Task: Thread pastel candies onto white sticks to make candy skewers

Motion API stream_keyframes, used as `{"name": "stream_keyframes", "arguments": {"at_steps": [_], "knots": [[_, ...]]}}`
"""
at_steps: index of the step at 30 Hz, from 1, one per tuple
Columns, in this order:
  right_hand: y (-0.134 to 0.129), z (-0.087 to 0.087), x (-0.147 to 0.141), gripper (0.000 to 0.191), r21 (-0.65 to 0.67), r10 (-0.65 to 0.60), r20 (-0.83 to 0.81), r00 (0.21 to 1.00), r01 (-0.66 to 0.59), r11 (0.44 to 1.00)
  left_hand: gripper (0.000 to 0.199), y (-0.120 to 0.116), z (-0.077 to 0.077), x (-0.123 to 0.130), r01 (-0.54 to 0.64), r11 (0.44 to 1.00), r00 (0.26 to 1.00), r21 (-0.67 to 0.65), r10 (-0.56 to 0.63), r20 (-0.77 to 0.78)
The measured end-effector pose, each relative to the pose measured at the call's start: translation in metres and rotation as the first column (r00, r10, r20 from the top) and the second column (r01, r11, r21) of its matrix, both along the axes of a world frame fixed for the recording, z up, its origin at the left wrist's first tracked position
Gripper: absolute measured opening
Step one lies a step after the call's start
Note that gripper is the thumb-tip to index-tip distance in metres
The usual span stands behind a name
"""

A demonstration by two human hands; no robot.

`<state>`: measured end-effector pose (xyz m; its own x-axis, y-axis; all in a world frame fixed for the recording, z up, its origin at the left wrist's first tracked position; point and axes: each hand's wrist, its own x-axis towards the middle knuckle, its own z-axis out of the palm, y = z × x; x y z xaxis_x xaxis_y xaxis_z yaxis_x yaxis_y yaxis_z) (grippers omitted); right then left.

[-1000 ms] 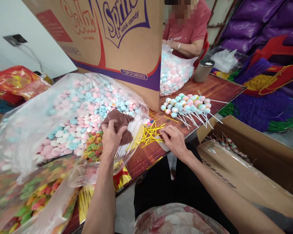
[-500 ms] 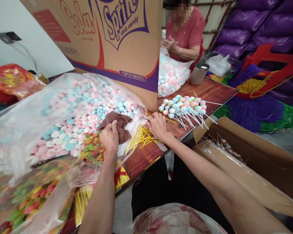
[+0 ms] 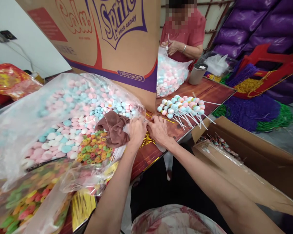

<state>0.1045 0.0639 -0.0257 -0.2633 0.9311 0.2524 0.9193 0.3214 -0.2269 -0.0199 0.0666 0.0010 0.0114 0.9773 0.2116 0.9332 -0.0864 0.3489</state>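
Well, the dark red-brown, wood-patterned table (image 3: 146, 159) runs beneath it all, and on its left bulges a big clear plastic bag (image 3: 21, 105) of round pink, blue and white sweets (image 3: 75, 125). A crumpled brown cloth (image 3: 113, 128) lies just left of my hands. My left hand (image 3: 137, 131) and right hand (image 3: 158, 130) nearly meet, fingers curled; whether they pinch anything, I can't tell. The thin shiny gold strips (image 3: 148, 140) lie crisscrossed between them, on the near side, closer to my right.
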Motion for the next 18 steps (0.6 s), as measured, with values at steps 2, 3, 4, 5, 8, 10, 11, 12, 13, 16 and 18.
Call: {"name": "stream_keyframes", "arguments": {"at_steps": [2,3,4,5,8,10,11,12,13,16,18], "knots": [[-0.001,-0.001,0.002,0.030,0.015,0.023,-0.033,0.999,-0.023,1.000,0.024,0.008,-0.009,-0.003,-0.100,0.995,0.995,-0.002,0.100,0.027],[-0.001,-0.002,0.003,0.029,0.020,0.033,-0.055,0.998,-0.032,0.999,0.025,0.011,-0.013,-0.006,-0.113,0.994,0.993,0.000,0.113,0.042],[-0.002,-0.003,0.004,0.028,0.025,0.038,-0.079,0.996,-0.036,0.999,0.026,0.013,-0.016,-0.010,-0.112,0.994,0.992,0.002,0.112,0.059],[-0.002,-0.004,0.005,0.027,0.028,0.039,-0.103,0.994,-0.036,0.999,0.025,0.015,-0.018,-0.014,-0.106,0.994,0.991,0.002,0.105,0.079],[-0.003,-0.006,0.006,0.024,0.025,0.021,-0.174,0.984,-0.017,1.000,0.013,0.018,-0.022,-0.020,-0.099,0.995,0.987,-0.025,0.101,0.122],[-0.004,-0.008,0.006,0.022,0.012,0.012,-0.223,0.975,-0.010,1.000,0.010,0.019,-0.023,-0.020,-0.111,0.993,0.985,-0.028,0.114,0.128],[-0.004,-0.008,0.007,0.022,0.005,0.010,-0.250,0.968,-0.009,1.000,0.012,0.019,-0.024,-0.019,-0.115,0.993,0.983,-0.016,0.116,0.140],[-0.004,-0.009,0.007,0.021,-0.001,0.001,-0.282,0.959,-0.001,1.000,0.013,0.019,-0.024,-0.019,-0.114,0.994,0.979,0.002,0.112,0.170],[-0.004,-0.009,0.008,0.021,-0.006,-0.014,-0.318,0.948,0.013,1.000,0.014,0.018,-0.025,-0.019,-0.106,0.994,0.971,0.021,0.098,0.220],[-0.004,-0.006,0.010,0.023,0.000,-0.070,-0.442,0.894,0.077,0.997,0.015,0.014,-0.024,-0.019,-0.075,0.995,0.912,0.059,0.045,0.409],[-0.005,-0.001,0.011,0.023,0.030,-0.054,-0.518,0.854,0.081,0.996,0.015,0.009,-0.020,-0.019,-0.066,0.994,0.872,0.087,0.015,0.490]]}}
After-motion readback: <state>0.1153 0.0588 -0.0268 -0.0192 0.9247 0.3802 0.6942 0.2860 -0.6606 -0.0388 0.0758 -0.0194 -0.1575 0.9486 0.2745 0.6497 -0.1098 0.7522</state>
